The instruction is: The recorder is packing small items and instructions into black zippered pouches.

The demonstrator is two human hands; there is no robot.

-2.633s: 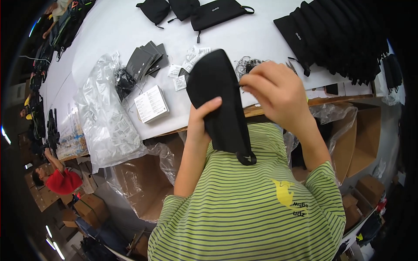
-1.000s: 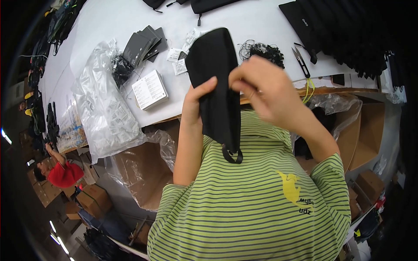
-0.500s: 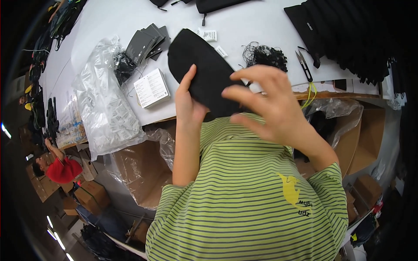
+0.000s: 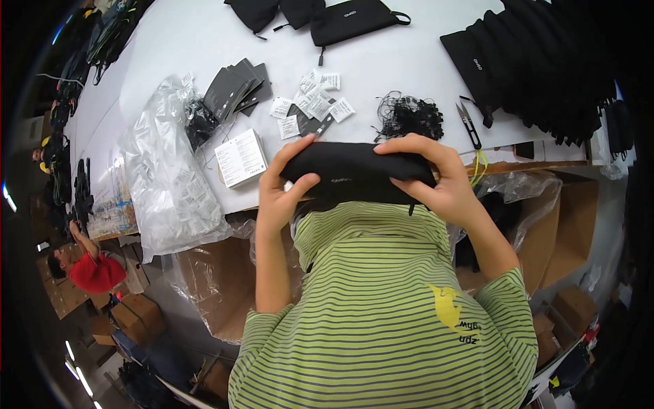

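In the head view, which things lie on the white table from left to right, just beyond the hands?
Clear plastic bag → white booklet → small white tags → tangle of black cords → snips → stack of black pouches.

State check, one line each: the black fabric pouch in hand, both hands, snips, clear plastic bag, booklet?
black fabric pouch: horizontal, gripped at both ends
left hand: shut on its left end
right hand: shut on its right end
black-handled thread snips: lying on table
clear plastic bag: crumpled
white paper booklet: closed, flat
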